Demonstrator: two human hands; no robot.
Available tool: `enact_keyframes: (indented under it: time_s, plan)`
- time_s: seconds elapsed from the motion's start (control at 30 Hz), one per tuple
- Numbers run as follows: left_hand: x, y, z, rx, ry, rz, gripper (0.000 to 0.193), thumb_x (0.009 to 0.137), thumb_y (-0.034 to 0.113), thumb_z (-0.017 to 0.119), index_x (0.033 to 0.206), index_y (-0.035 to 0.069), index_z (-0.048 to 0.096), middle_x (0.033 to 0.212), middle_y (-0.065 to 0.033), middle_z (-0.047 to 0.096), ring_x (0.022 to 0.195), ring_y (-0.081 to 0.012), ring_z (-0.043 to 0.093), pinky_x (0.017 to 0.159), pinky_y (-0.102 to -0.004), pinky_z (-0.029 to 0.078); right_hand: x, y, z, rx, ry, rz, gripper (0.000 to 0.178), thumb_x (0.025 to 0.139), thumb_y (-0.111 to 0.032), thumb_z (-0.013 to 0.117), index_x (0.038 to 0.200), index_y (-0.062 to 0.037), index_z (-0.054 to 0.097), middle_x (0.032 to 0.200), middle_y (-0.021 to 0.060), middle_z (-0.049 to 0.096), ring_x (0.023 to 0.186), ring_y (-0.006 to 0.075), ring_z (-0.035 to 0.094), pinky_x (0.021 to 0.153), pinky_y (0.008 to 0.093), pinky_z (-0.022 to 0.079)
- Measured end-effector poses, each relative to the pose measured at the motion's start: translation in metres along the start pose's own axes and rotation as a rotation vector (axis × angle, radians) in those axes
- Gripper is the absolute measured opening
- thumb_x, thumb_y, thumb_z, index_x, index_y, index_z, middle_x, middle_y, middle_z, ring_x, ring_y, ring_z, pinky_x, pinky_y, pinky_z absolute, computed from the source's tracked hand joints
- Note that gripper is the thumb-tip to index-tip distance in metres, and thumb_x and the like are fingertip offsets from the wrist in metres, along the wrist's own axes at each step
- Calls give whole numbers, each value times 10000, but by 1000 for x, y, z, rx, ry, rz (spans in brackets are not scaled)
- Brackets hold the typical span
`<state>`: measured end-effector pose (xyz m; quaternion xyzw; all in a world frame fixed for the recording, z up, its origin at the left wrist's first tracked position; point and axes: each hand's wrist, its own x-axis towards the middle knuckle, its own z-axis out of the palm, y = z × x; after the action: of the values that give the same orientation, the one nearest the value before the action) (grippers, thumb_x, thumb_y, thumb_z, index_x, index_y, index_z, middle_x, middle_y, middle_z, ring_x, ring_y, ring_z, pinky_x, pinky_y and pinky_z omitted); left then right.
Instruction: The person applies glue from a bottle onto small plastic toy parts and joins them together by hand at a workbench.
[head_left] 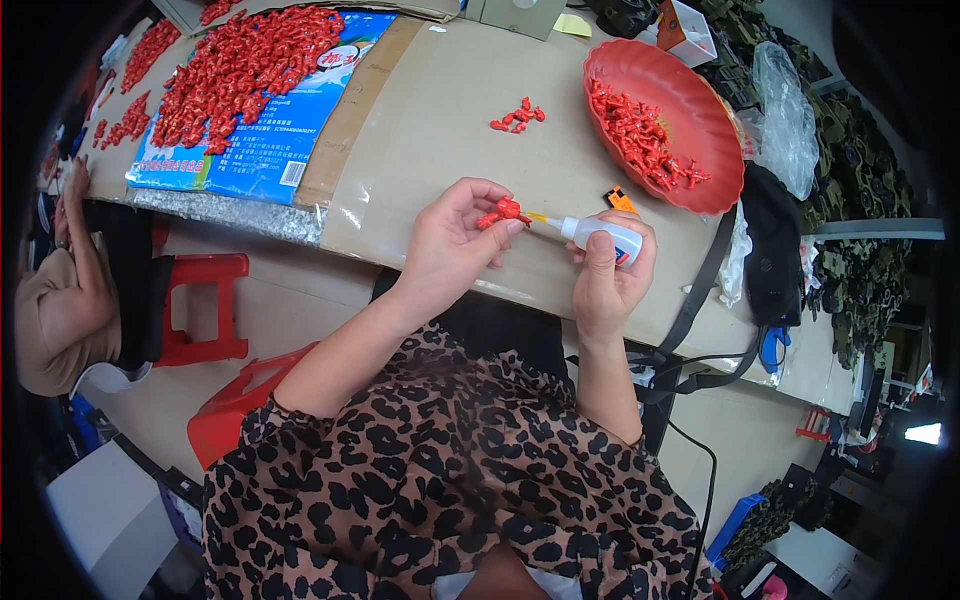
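Between the thumb and fingers of my left hand (452, 242) is a small red plastic figure (507, 209). My right hand (612, 283) is closed around a small white squeeze bottle (583, 231), likely glue, tilted sideways. Its thin yellowish nozzle tip points left and reaches the figure's right side; whether it touches I cannot tell. Beyond my hands a few loose red figures (518, 115) lie on the table. A red scalloped bowl (705, 110) at the right holds many more of them.
A big pile of red figures (235, 75) lies on a blue printed sack (255, 165) at the left of the table (400, 130). An orange-black piece (620, 199) and black strap (700, 295) lie right. Another person (75, 290) sits left, near red stools (205, 310).
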<state>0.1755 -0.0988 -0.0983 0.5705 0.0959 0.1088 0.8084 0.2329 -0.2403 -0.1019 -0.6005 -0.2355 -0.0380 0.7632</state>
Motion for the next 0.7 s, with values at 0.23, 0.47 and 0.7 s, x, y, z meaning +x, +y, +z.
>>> enact_keyframes:
  time_s: [0.23, 0.47, 0.7]
  plan:
    - [0, 1, 0, -11, 8, -9, 230, 767, -18, 555, 966, -4, 441, 837, -56, 526, 669, -66, 502, 504, -175, 434, 0, -1, 2, -3, -8, 3, 179, 810, -115, 524, 912, -13, 420, 855, 104, 471, 631, 143, 478, 528, 234, 396]
    - [1, 0, 0, -38, 17, 0, 231, 761, -19, 563, 929, 15, 408, 813, -51, 521, 658, -67, 506, 491, -172, 427, 1, -2, 3, 33, -12, 8, 175, 809, -98, 533, 894, -6, 411, 843, 83, 463, 628, 102, 476, 550, 205, 397]
    - [1, 2, -6, -47, -37, -33, 256, 767, 16, 572, 957, 18, 399, 820, -44, 526, 679, -59, 505, 518, -181, 430, 7, -1, 2, 317, 86, 153, 181, 827, -144, 518, 910, -10, 429, 787, 86, 497, 595, 126, 479, 528, 234, 396]
